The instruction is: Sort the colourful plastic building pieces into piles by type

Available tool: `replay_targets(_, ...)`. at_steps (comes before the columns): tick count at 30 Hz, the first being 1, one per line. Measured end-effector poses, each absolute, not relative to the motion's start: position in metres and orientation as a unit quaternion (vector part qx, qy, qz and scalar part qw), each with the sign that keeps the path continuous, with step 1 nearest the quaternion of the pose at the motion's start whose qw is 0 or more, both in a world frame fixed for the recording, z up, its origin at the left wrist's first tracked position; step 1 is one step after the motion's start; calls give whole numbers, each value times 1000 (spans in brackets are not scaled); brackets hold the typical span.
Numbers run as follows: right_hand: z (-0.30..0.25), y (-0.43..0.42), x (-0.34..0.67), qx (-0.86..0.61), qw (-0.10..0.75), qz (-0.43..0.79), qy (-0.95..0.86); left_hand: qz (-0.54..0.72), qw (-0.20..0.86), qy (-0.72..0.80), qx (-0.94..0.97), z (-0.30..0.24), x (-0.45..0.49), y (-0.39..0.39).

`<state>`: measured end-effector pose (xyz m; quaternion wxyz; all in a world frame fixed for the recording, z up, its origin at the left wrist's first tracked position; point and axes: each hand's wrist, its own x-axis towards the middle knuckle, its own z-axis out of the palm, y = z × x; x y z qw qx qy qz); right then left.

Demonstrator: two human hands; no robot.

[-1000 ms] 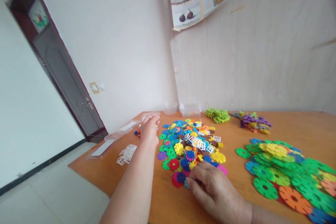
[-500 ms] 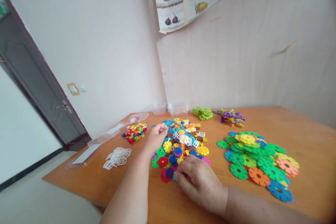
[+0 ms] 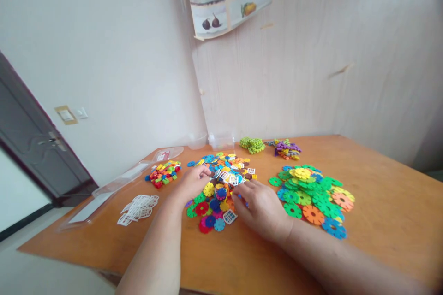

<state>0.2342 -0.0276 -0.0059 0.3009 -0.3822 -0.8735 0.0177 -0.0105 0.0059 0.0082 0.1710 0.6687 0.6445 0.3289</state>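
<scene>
A mixed pile of colourful plastic pieces (image 3: 209,189) lies in the middle of the wooden table, with flower-shaped discs and small white window-shaped pieces in it. My left hand (image 3: 195,182) is at the pile's left side, thumb and fingers pinched together beside the window pieces; what is in them is too small to make out. Over the pile's right edge, my right hand (image 3: 261,207) has its fingers curled down, and its fingertips are partly hidden. A white window piece (image 3: 230,216) lies at the pile's front, close to the right thumb.
Sorted heaps stand around: white frames (image 3: 138,209) and small bright blocks (image 3: 164,173) left, large flower discs (image 3: 311,193) right, green pieces (image 3: 252,144) and purple-yellow pieces (image 3: 288,149) behind. Clear plastic lids (image 3: 104,200) line the left edge; clear containers (image 3: 221,141) stand by the wall.
My view has turned a little right. The right hand has moved up along the pile, and a white window piece now shows at the front. The left hand stays at the pile's left side.
</scene>
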Motion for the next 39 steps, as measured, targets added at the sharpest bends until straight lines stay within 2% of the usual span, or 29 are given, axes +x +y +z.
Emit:
replay_targets(4,-1,-4,249,-486,271,0,-831,292,186,633,693,12,-5,2)
replay_targets(9,-6,11,258,-534,230,20,-813,256,235,610,712,10,0,0)
replay_targets(15,-11,6,251,-528,191,28,-827,218,291,594,717,8,2,-3)
replay_targets(24,-10,-4,247,-495,183,30,-849,238,286,598,710,5,-2,-1)
replay_targets(30,-10,-3,247,-497,177,34,-849,285,244,624,685,7,-5,-1)
replay_targets(39,-13,-2,247,-489,190,31,-851,308,95,660,679,6,-10,7)
